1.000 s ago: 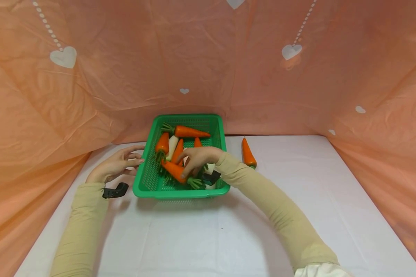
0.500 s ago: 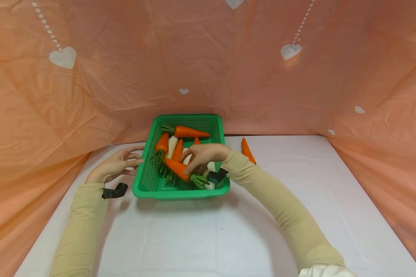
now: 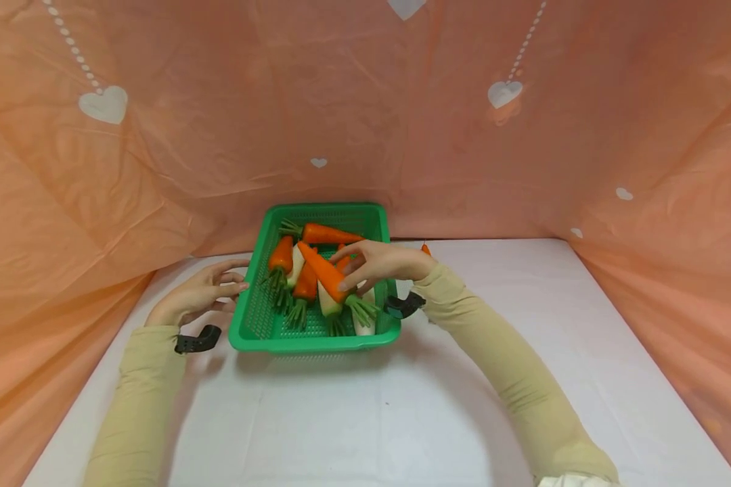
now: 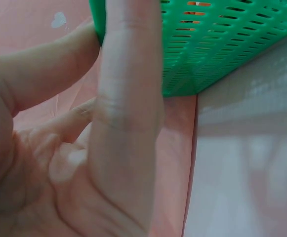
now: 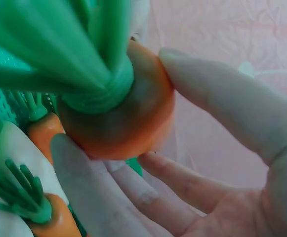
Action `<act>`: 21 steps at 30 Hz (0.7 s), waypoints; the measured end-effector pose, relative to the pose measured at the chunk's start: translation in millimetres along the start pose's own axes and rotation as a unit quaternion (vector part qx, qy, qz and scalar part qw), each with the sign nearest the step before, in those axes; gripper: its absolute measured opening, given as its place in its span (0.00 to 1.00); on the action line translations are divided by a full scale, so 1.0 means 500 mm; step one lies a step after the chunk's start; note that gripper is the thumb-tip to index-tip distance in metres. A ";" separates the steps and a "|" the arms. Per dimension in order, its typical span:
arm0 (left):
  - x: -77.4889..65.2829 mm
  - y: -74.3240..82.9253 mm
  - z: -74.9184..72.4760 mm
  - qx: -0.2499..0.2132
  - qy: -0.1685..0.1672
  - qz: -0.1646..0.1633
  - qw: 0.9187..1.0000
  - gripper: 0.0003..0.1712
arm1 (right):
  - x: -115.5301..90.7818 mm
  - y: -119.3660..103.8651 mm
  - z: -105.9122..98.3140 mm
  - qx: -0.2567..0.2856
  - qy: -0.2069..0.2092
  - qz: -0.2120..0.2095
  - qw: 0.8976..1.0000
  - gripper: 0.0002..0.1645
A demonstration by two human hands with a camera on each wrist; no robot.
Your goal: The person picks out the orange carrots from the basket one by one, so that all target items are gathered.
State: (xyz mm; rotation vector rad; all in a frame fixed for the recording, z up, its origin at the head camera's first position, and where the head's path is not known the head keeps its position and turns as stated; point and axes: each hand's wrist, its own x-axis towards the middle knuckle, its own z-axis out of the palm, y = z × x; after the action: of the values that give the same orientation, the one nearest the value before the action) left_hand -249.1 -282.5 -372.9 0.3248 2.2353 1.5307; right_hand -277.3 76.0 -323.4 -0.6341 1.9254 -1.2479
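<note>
My right hand (image 3: 380, 262) pinches an orange carrot (image 3: 325, 268) near its leafy end, above the green basket (image 3: 317, 345). The carrot's tip points to the far left and its green stalks hang toward the near side. In the right wrist view the thumb and fingers sit around the carrot's thick crown (image 5: 150, 118). At the basket's left side my left hand (image 3: 197, 291) holds the rim, thumb and fingers bent at it. Inside lie several carrots (image 3: 335, 234) and white radishes (image 3: 365, 322), partly covered by the raised carrot and hand.
A loose carrot (image 3: 425, 249) lies on the white table (image 3: 341, 419) right of the basket, mostly hidden behind my right arm. A peach curtain (image 3: 317, 122) with white hearts stands close behind the basket and along both sides.
My right hand has lifted the carrot from the near part of the basket, moving up and to the right and tilting it. A radish and carrots beneath now show. The left hand stays at the rim.
</note>
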 end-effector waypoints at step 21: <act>0.003 -0.006 -0.001 -0.015 -0.003 0.008 1.000 0.37 | -0.155 0.088 -0.085 0.075 0.195 -0.059 0.976 0.40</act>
State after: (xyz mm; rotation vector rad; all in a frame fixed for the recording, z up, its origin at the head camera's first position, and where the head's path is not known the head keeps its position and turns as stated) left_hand -250.6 -283.2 -375.7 0.3385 2.2079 1.5678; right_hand -265.2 173.7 -328.5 -0.4523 2.1021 -1.6766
